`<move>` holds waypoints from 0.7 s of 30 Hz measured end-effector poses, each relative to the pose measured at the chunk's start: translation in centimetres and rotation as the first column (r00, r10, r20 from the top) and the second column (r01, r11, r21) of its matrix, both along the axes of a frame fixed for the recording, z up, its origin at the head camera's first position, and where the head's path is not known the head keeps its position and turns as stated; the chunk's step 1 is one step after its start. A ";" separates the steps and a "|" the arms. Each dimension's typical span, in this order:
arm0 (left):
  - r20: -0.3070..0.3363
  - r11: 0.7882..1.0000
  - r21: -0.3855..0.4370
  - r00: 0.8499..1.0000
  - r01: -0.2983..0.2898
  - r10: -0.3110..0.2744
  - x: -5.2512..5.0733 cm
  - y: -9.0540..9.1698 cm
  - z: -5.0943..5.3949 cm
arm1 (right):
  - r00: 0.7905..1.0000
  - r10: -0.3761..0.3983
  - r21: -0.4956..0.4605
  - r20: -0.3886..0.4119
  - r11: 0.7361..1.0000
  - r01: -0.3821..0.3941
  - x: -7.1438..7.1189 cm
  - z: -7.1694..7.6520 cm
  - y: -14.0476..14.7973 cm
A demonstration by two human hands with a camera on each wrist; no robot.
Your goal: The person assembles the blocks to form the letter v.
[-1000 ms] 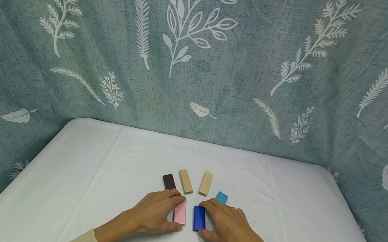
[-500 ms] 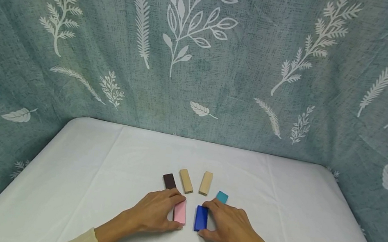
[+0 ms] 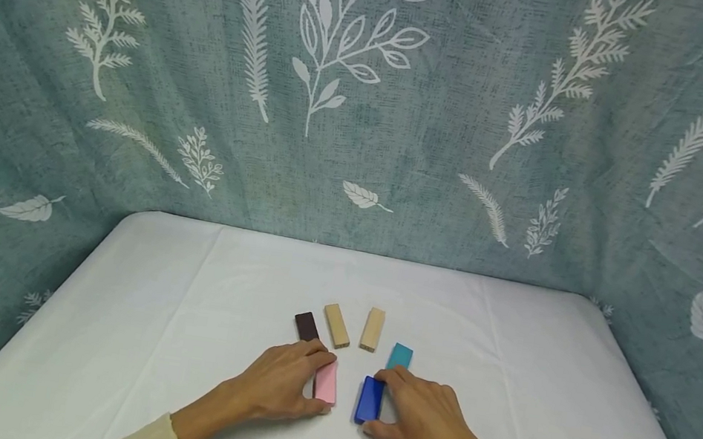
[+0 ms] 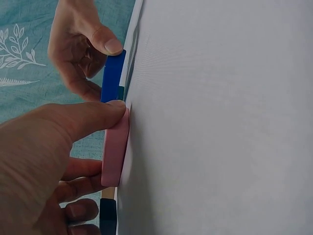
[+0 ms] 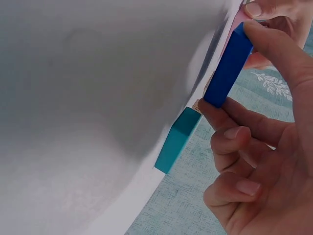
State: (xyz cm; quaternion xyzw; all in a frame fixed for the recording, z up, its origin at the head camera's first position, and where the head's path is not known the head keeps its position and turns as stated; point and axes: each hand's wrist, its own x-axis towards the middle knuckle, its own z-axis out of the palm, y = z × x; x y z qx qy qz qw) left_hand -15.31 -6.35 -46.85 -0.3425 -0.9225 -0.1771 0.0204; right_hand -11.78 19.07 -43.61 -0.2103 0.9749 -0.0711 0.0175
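Note:
A pink block (image 3: 325,383) lies at the near left of a ring of small blocks; my left hand (image 3: 281,382) pinches its two ends between thumb and fingers. On the right, a dark blue block (image 3: 369,400) is pinched end to end by my right hand (image 3: 422,413). In the right wrist view the blue block (image 5: 228,66) looks raised a little off the cloth. Just beyond my right hand lies a teal block (image 3: 400,357), partly hidden by the fingers in the head view. A dark brown block (image 3: 306,326) sits beyond my left hand.
Two plain wooden blocks, a left one (image 3: 336,325) and a right one (image 3: 373,330), lie at the far side of the ring. A white cloth (image 3: 211,305) covers the table, and a teal leaf-patterned curtain (image 3: 434,111) hangs behind and at the sides.
My right hand has shifted to the right with the blue block, widening the gap to the pink block. The blue block has tilted slightly. My left hand and the pink block have stayed put.

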 end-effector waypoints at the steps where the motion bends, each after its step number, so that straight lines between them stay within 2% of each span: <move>1: -0.002 1.000 0.000 1.000 0.002 -0.002 0.0 0.0 0.0 | 1.000 -0.002 -0.002 -0.004 1.000 0.002 0.1 0.0 0.1; 8: -0.013 1.000 -0.005 1.000 0.010 -0.010 -0.1 0.0 0.0 | 1.000 -0.019 -0.012 -0.007 1.000 0.019 0.9 -0.1 0.5; 21: -0.019 1.000 -0.003 1.000 0.002 -0.002 0.1 -0.1 -0.2 | 0.994 -0.087 0.011 0.059 0.996 0.086 1.8 -0.1 0.5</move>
